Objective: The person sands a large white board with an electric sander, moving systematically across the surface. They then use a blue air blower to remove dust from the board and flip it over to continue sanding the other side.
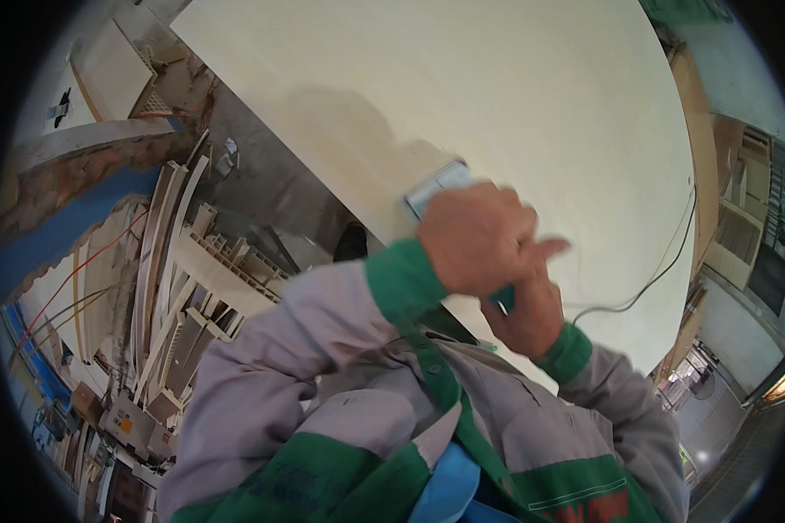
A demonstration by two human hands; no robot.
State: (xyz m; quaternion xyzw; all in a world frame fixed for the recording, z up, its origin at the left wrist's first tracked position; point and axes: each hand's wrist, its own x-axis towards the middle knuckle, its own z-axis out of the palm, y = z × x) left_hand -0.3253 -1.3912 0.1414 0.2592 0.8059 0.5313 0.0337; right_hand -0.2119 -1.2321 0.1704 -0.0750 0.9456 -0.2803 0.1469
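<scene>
Panel [567, 96], broad and cream-coloured, spreads across the top and right of the view in front of the person. Just over its near part, the left hand [480, 235] is turned with its back up and its fingers curled, close above and touching or overlapping the right hand [536, 314]; the blur hides which. A flat grey plate [434, 190] shows beyond the left knuckles, over the panel, tilted across the view, its near part covered by that hand. A small teal piece [504, 299] shows beside the right hand's bent fingers. Whether plate and teal piece belong to one tool cannot be told, nor how firmly either hand is closed on them.

A dark cable [624, 307] curves over the panel right of the hands. The person wears a grey jacket [358, 427] with green cuffs, over something blue [449, 484] at the chest. Left of the panel, a dark shoe [352, 241] stands on the grey floor [310, 187], near crumpled scraps [227, 159]. Long pale strips [161, 253] lie heaped farther left, with a thin red cord [83, 266] near them. A fan [705, 385] stands at the lower right.
</scene>
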